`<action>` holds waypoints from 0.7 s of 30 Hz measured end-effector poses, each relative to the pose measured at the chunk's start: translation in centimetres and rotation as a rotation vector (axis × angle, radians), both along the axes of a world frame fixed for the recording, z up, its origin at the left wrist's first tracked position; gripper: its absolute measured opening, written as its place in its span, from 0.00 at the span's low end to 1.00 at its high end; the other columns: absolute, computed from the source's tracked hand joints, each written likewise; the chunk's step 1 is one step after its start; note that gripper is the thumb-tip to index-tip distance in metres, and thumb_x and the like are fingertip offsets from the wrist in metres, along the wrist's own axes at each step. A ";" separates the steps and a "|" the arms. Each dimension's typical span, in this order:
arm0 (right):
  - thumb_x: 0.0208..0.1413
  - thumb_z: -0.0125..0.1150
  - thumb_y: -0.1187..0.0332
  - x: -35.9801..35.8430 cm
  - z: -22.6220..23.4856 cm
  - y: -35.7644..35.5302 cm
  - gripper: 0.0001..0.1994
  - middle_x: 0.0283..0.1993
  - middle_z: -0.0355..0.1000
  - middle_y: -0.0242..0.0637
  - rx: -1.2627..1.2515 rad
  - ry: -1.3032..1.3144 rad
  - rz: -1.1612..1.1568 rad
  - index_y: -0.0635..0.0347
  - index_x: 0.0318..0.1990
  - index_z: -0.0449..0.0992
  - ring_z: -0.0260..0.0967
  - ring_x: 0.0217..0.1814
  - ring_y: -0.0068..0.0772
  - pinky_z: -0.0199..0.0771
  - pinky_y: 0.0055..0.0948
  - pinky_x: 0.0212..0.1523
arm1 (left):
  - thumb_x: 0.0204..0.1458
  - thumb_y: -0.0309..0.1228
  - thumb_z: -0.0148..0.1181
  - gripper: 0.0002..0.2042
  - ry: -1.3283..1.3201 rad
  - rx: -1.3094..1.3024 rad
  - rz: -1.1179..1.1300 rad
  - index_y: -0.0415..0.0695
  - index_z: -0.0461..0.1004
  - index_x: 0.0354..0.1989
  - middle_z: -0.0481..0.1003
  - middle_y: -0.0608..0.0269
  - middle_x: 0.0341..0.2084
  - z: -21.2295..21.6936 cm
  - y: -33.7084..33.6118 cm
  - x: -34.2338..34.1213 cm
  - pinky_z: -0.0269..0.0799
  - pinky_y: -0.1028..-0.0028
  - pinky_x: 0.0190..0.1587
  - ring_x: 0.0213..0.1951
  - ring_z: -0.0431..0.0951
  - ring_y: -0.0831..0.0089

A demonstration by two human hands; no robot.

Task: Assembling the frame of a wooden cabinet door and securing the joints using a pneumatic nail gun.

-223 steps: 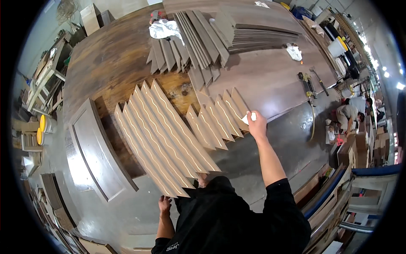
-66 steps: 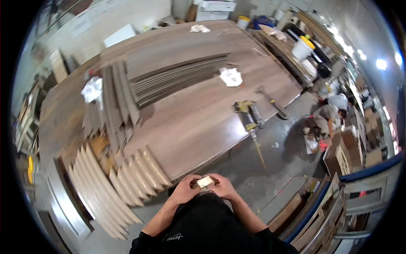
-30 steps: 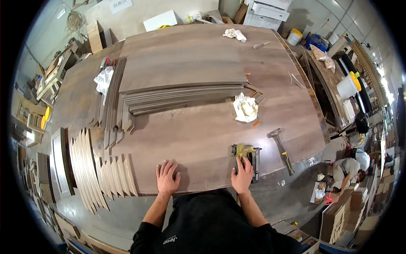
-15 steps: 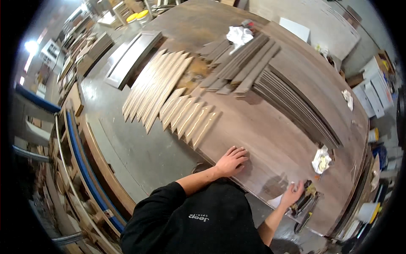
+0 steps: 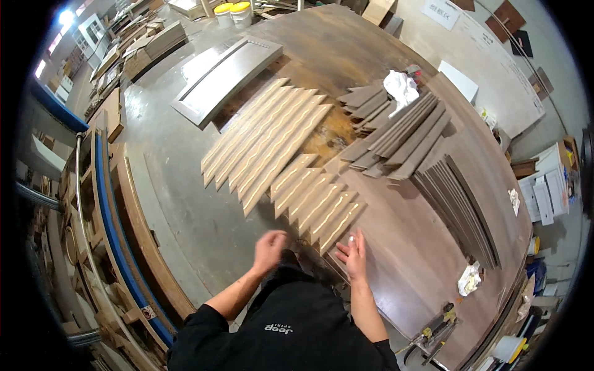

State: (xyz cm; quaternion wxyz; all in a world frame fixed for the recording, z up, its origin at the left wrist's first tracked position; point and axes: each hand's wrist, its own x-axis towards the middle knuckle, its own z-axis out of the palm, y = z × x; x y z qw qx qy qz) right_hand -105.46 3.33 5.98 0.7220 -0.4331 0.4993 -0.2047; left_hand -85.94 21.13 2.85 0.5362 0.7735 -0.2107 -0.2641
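Observation:
My left hand, a little blurred, hangs near the table's front edge with its fingers curled in; nothing shows in it. My right hand is open, fingers apart, with a white wrap on one fingertip. It is beside the nearest of several short wooden strips with pointed ends and wavy lines of pale glue. Longer glued strips lie side by side farther left. A clamp-like tool with yellow-green parts stands at the table's front right, apart from both hands.
On the brown table lie a loose pile of dark strips, a neat stack of long strips, a white cloth and a crumpled white wad. A grey panel door is at the far left.
Both hands have lifted off. My right hand has left the tool and moved left to the short strips; my left hand has moved left and curled. The view has shifted too.

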 end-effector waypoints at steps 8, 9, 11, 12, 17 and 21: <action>0.71 0.44 0.52 3.4 0.5 0.5 0.32 0.75 0.53 0.42 -0.106 0.108 0.084 0.48 0.77 0.44 0.72 0.51 0.37 0.80 0.32 0.44 | 0.65 0.59 0.42 0.41 1.018 -0.354 0.436 0.41 0.42 0.75 0.65 0.46 0.63 0.8 0.1 11.2 0.73 0.61 0.55 0.57 0.73 0.54; 0.71 0.44 0.52 3.7 0.7 0.5 0.32 0.75 0.53 0.42 -0.130 0.123 0.104 0.49 0.77 0.44 0.72 0.51 0.36 0.80 0.32 0.43 | 0.65 0.59 0.42 0.41 1.001 -0.406 0.466 0.42 0.39 0.75 0.64 0.44 0.63 0.5 0.3 11.8 0.73 0.60 0.55 0.58 0.72 0.53; 0.70 0.45 0.52 3.8 0.7 0.3 0.32 0.75 0.53 0.43 -0.115 0.123 0.107 0.49 0.77 0.44 0.73 0.50 0.36 0.80 0.31 0.43 | 0.65 0.58 0.43 0.42 0.986 -0.480 0.495 0.44 0.35 0.76 0.65 0.41 0.62 0.1 0.7 12.4 0.72 0.61 0.56 0.59 0.71 0.53; 0.70 0.45 0.51 3.9 0.8 0.2 0.33 0.76 0.52 0.43 -0.099 0.119 0.112 0.49 0.77 0.45 0.74 0.50 0.36 0.80 0.30 0.43 | 0.65 0.58 0.43 0.42 0.986 -0.480 0.493 0.44 0.35 0.76 0.65 0.41 0.62 -0.2 0.9 12.7 0.72 0.61 0.56 0.59 0.71 0.53; 0.70 0.46 0.51 5.1 1.7 0.1 0.33 0.76 0.51 0.45 -0.087 0.087 0.147 0.50 0.76 0.45 0.74 0.52 0.38 0.78 0.31 0.45 | 0.62 0.58 0.47 0.44 0.955 -0.480 0.478 0.48 0.34 0.77 0.62 0.44 0.66 -0.6 1.3 14.2 0.69 0.62 0.59 0.62 0.69 0.54; 0.69 0.47 0.51 6.5 2.3 0.0 0.34 0.77 0.49 0.47 -0.054 0.053 0.165 0.51 0.77 0.44 0.73 0.56 0.42 0.77 0.34 0.49 | 0.63 0.58 0.47 0.43 0.910 -0.460 0.452 0.49 0.36 0.77 0.62 0.48 0.67 -0.8 2.0 16.0 0.69 0.61 0.58 0.63 0.68 0.54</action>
